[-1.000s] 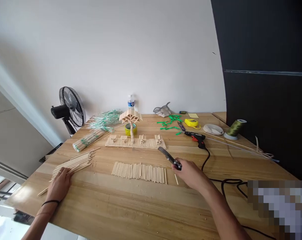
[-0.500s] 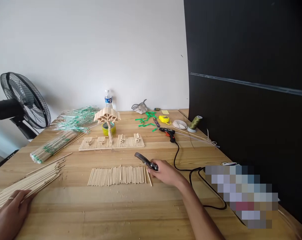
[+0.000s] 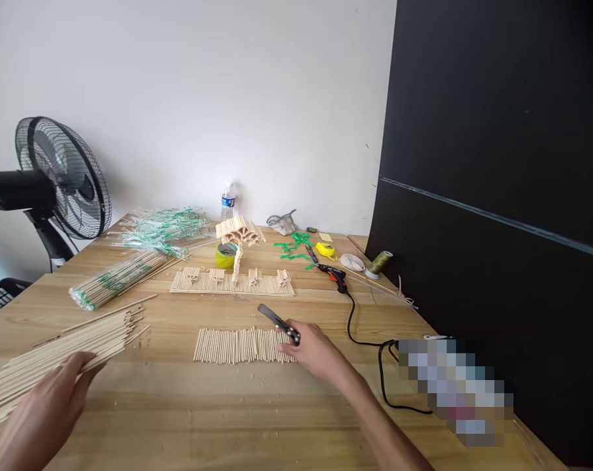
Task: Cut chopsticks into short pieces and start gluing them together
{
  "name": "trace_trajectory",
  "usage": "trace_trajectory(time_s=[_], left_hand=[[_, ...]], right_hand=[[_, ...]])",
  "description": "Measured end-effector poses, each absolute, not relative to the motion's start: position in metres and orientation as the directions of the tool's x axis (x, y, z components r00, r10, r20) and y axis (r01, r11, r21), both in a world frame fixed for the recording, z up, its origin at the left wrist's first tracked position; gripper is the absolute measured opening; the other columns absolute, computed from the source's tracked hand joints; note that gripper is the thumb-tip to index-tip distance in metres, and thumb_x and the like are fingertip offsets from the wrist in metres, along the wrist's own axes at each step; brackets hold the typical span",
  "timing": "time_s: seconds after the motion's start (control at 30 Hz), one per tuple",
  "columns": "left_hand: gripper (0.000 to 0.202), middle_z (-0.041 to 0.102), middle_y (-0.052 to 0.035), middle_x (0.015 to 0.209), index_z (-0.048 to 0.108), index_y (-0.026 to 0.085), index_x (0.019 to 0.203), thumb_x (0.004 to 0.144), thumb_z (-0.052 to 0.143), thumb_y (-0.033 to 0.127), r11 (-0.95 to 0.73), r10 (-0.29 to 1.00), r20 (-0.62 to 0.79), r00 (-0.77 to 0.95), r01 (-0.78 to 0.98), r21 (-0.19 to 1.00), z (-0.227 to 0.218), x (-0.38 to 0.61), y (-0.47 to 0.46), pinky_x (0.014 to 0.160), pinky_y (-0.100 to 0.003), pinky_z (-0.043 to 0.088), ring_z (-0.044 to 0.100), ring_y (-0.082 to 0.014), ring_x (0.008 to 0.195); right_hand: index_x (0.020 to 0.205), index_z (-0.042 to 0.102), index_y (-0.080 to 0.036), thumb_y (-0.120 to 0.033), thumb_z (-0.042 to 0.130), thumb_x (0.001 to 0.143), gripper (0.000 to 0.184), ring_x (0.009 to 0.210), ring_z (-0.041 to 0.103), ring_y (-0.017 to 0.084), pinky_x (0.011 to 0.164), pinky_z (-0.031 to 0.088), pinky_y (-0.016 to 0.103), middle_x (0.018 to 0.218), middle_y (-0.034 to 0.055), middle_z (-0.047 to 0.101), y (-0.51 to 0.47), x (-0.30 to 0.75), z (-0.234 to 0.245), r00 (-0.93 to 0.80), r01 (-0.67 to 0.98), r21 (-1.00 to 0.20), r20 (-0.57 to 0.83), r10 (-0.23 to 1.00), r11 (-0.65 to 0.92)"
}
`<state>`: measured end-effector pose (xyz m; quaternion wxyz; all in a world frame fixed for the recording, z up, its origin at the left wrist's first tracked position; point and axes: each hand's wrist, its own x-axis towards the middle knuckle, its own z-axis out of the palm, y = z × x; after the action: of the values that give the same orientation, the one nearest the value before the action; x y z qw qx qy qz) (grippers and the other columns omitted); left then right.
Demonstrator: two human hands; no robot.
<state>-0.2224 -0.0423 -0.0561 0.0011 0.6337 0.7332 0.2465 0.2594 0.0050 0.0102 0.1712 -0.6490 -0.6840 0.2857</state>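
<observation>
My left hand [image 3: 55, 402] is closed at the near edge of a fanned pile of long thin wooden sticks [image 3: 80, 343], thumb on top and fingers underneath. One stick juts out past the others near those fingers. In my right hand [image 3: 313, 350] is a pair of dark pliers [image 3: 279, 322], its far end pointing up and left. The pliers hover over the right end of a row of short cut sticks [image 3: 228, 345] lying side by side. Part of the tool is hidden by the hand, and the right end of the row is too.
Behind the row stands a stick-built model tree [image 3: 237, 255] on a slatted base [image 3: 211, 282]. A wrapped stick bundle [image 3: 120, 278] and plastic wrappers [image 3: 163, 229] lie left. A glue gun [image 3: 333, 276], its black cord [image 3: 360, 339], tape measure [image 3: 326, 250] and thread spool [image 3: 379, 264] occupy the right.
The view has shifted, so the tabletop things sit further right. My left hand has moved right along the stick pile, and one stick now juts out. My right hand has come over the row's end.
</observation>
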Motion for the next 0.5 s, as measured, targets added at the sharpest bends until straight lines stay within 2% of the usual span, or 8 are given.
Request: trace_trajectory(time_s=[0.07,0.17,0.27,0.3,0.4,0.5], left_hand=[[0.025,0.072,0.0022,0.074,0.056,0.032,0.091,0.090,0.045,0.054,0.016,0.950,0.276,-0.146,0.906,0.423,-0.031,-0.190,-0.031,0.060,-0.032,0.046,0.072,-0.0308,0.073],[0.028,0.063,0.0004,0.063,0.051,0.026,0.078,0.090,0.048,0.051,-0.083,0.969,0.241,-0.061,0.834,0.545,0.008,-0.146,-0.007,0.059,-0.030,0.042,0.063,-0.0255,0.063],[0.032,0.055,0.0018,0.061,0.051,0.024,0.073,0.089,0.053,0.051,-0.162,0.976,0.217,0.003,0.674,0.721,0.032,-0.114,0.020,0.057,-0.028,0.037,0.053,-0.0203,0.059],[0.034,0.054,0.0020,0.061,0.051,0.023,0.071,0.089,0.055,0.052,-0.182,0.979,0.202,0.034,0.593,0.784,0.035,-0.105,0.027,0.057,-0.027,0.036,0.050,-0.0192,0.059],[0.037,0.057,0.0004,0.068,0.053,0.021,0.071,0.089,0.054,0.054,-0.238,0.970,0.187,0.153,0.463,0.854,0.031,-0.076,0.043,0.061,-0.027,0.040,0.052,-0.0184,0.065],[0.040,0.059,-0.0014,0.075,0.055,0.020,0.072,0.091,0.051,0.055,-0.280,0.942,0.188,0.278,0.344,0.896,0.019,-0.043,0.046,0.065,-0.027,0.043,0.053,-0.0171,0.068]], right_hand=[[0.103,0.076,-0.024,-0.032,0.080,0.077,0.028,0.075,0.069,0.022,0.067,0.043,0.027,0.082,0.0031,0.077,0.011,0.236,0.010,-0.129,0.801,-0.599,-0.131,0.983,0.026],[0.105,0.076,-0.024,-0.026,0.085,0.070,0.036,0.076,0.069,0.023,0.067,0.041,0.027,0.083,0.0035,0.077,0.019,0.213,0.005,-0.150,0.812,-0.582,-0.133,0.980,0.045],[0.103,0.077,-0.023,-0.022,0.086,0.066,0.038,0.075,0.068,0.024,0.068,0.042,0.029,0.082,0.0038,0.075,0.021,0.211,0.001,-0.149,0.807,-0.589,-0.124,0.981,0.048],[0.102,0.077,-0.023,-0.024,0.086,0.068,0.035,0.075,0.068,0.024,0.068,0.043,0.029,0.081,0.0035,0.074,0.022,0.213,0.001,-0.148,0.797,-0.602,-0.116,0.982,0.049],[0.107,0.075,-0.020,-0.037,0.076,0.081,0.031,0.076,0.065,0.023,0.069,0.046,0.030,0.079,0.0029,0.071,0.023,0.221,0.002,-0.142,0.753,-0.654,-0.057,0.988,0.071],[0.130,0.065,-0.016,-0.053,0.059,0.093,0.053,0.061,0.056,0.017,0.062,0.048,0.029,0.068,-0.0021,0.060,0.025,0.217,0.004,-0.127,0.575,-0.815,0.007,0.992,0.079]])
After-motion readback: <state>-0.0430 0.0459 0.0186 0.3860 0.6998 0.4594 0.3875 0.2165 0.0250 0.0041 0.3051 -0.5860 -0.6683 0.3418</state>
